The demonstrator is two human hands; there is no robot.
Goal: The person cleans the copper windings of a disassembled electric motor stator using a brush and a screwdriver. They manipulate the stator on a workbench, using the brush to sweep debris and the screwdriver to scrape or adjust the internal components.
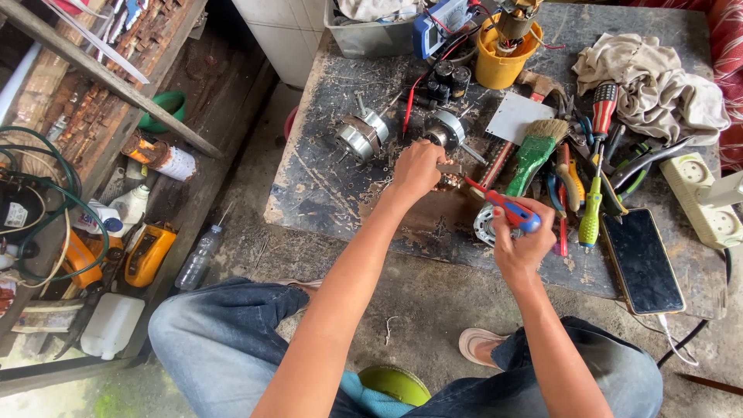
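— Scratched dark workbench (340, 186) on a concrete floor, seen from above. What are the hands doing?

— Left hand (416, 172) pinches a small metal part (449, 168) near the bench's middle, fingers closed around it. Right hand (520, 244) grips a red-and-blue pair of pliers (503, 205), jaws touching that part.

— What lies nearby?

— Two round motor pieces (361, 136) just behind the left hand. A green paintbrush (535, 149) and screwdrivers (593, 209) sit to the right, with a black phone (642, 262) at the bench's near edge. Farther back: a yellow cup (499, 66) and a crumpled rag (658, 85).
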